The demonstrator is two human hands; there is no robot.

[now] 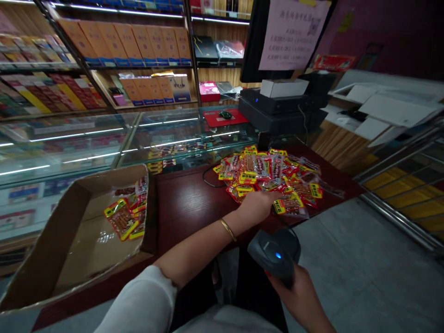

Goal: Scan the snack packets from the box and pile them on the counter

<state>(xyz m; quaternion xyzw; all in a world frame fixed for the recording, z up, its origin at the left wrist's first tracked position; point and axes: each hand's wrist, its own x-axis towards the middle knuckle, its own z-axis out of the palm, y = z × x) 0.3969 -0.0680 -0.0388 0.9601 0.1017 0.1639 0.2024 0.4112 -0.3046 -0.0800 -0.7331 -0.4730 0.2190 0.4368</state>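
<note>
My right hand (pixel 300 291) is wrapped round the handle of a dark grey barcode scanner (pixel 270 254) with a lit blue light, held low in front of the counter. My left hand (pixel 256 209), a gold bangle on its wrist, reaches over the counter's front edge. Its fingers are closed at the left end of a red and yellow snack packet (pixel 291 205), a clear wrapper with brown sticks inside; the fingertips are partly hidden. Behind it lies a heap of similar snack packets (pixel 249 169). On the left, an open cardboard box (pixel 83 240) contains several more packets (pixel 121 219).
The dark red wooden counter (pixel 183 203) adjoins a glass display case (pixel 166 127). A mouse (pixel 225 114) rests on a red mat near a monitor (pixel 255 41) and black till (pixel 277 111). Metal rails (pixel 398 226) stand at right. Shelves of boxes (pixel 138 41) line the back.
</note>
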